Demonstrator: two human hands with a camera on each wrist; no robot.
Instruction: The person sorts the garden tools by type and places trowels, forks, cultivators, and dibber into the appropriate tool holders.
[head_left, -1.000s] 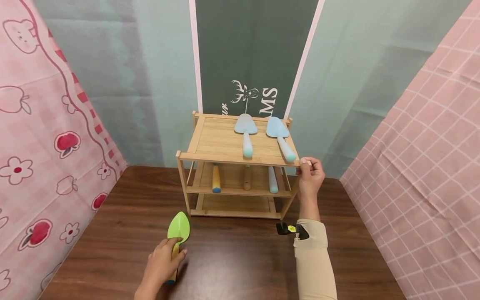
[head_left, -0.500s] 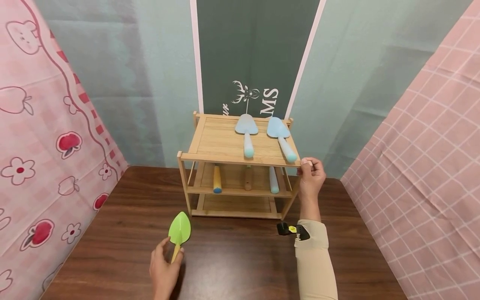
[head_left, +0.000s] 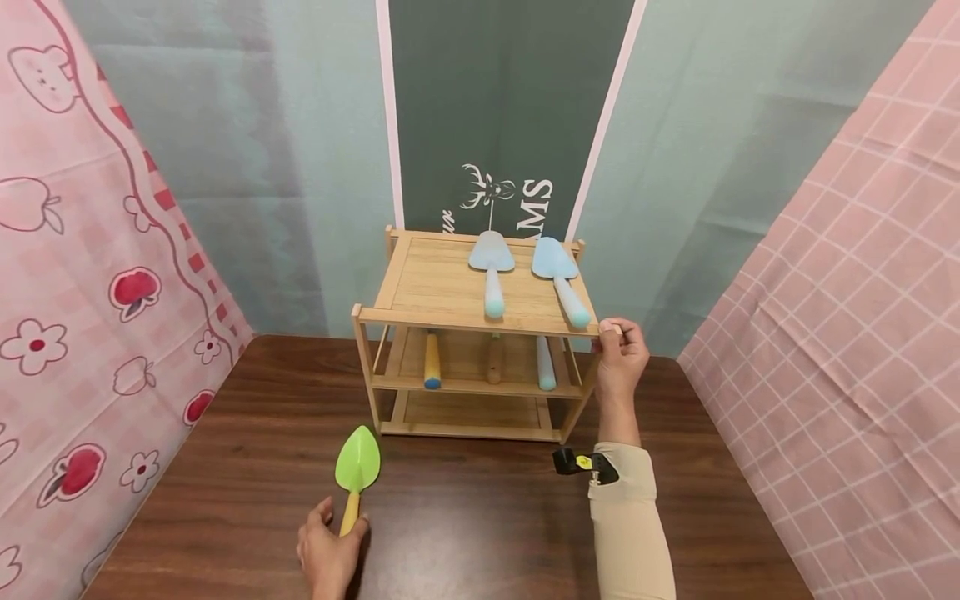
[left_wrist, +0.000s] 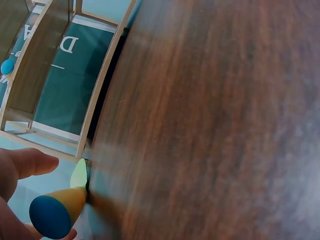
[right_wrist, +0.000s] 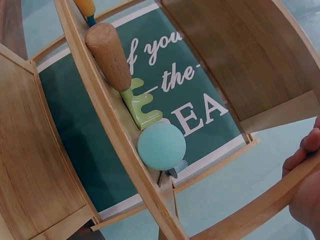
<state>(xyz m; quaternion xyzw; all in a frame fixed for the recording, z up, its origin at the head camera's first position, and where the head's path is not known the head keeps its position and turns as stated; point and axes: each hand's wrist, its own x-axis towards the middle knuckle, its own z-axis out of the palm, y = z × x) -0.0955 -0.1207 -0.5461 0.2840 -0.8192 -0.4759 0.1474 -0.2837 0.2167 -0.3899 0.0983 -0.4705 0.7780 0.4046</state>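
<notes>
A green hand trowel (head_left: 357, 460) with a yellow handle lies on the table in front of the rack's left side. My left hand (head_left: 328, 548) is around its handle, with thumb and fingers spread on either side. In the left wrist view, a gap shows between a finger (left_wrist: 37, 162) and the handle's blue end (left_wrist: 51, 217). My right hand (head_left: 622, 354) grips the front right top corner of a three-tier wooden rack (head_left: 450, 318). On its top shelf rest a whitish trowel (head_left: 492, 252) and a light blue trowel (head_left: 553, 258), handles toward me.
On the middle shelf, several handles point forward: a yellow one (head_left: 432, 362), a wooden one (head_left: 494, 360) belonging to a small green hand fork (right_wrist: 142, 107), and a pale blue one (head_left: 546, 365). The brown table (head_left: 465, 517) is flanked by pink cloths (head_left: 840, 292); a grey-green cloth (head_left: 315, 167) hangs behind.
My left hand has drawn back from over the trowel's handle toward me, and its fingers have spread. The trowel stays in place. My right hand has not moved from the rack's corner.
</notes>
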